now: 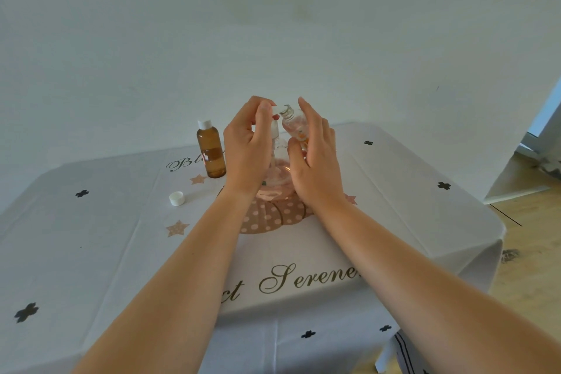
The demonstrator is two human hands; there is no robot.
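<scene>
Head view: at worktop [394,209] centre, right grip [315,161] clasps tilted small bottle [293,124]; left grip [247,146] pinches white top [274,128] of pink bottle [277,174]; amber bottle [211,152] beside, well inside every edge.

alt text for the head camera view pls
Two hands work over a clear pump bottle of pink liquid: the left hand grips its pump top, the right hand holds a small open bottle tilted at the nozzle. A brown bottle and a loose white cap sit left on a printed tablecloth.

Amber bottle [211,152] and white cap [176,198] stand left of the left hand [249,146]; rightward, bare tablecloth [409,191].
</scene>
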